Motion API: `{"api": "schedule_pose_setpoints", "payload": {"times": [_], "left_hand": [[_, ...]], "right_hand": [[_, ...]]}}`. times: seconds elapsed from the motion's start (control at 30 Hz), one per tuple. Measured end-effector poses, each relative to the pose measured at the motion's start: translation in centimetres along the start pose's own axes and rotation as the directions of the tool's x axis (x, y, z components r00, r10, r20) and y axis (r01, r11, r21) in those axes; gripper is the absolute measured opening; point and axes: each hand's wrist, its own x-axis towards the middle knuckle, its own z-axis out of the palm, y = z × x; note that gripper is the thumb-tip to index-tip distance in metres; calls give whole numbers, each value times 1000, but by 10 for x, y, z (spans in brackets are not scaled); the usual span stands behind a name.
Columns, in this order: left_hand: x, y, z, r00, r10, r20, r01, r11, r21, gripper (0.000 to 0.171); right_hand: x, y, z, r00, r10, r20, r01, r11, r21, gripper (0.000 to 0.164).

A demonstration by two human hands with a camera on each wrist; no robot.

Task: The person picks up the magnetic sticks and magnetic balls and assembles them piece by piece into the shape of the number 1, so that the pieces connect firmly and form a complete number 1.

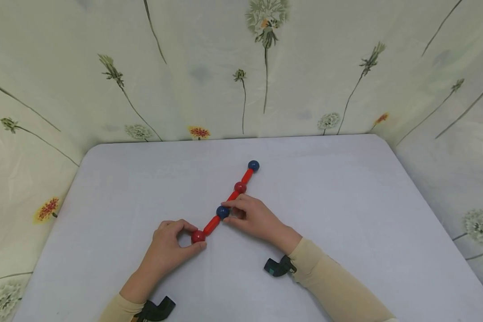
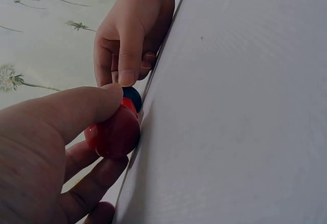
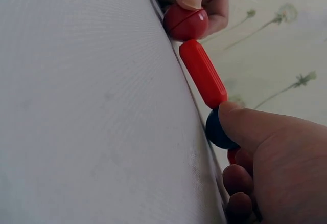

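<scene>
A chain of red rods and alternating red and blue balls runs diagonally over the white table. My left hand (image 1: 171,246) pinches the red ball (image 1: 198,236) at the near end between thumb and fingers. The blue ball (image 1: 222,212) one rod further along is pinched by my right hand (image 1: 255,218). Between these two balls lies a ribbed red rod (image 3: 203,74), touching both. Beyond the right hand come another red rod (image 1: 233,196), a red ball (image 1: 240,187), a third red rod (image 1: 247,176) and a blue ball (image 1: 253,166) at the far end.
The white table (image 1: 346,192) has rounded far corners. A curtain (image 1: 209,67) printed with dandelions and other flowers hangs behind it and along both sides. Each wrist carries a black strap mount, the right one (image 1: 279,266) close to the tabletop.
</scene>
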Motion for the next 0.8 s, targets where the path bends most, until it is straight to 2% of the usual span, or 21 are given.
{"api": "schedule_pose_setpoints", "payload": {"times": [0.27,0.8], "left_hand": [[0,-1,0,1000,-2,2,2,1000,-6,32],[-1,1,0,1000,-7,1,7,1000,-5,32]], "right_hand": [[0,1,2,1000,-14,-26,13,1000,-6,41],[0,0,2,999,-28,-27,28,999,16,39]]}}
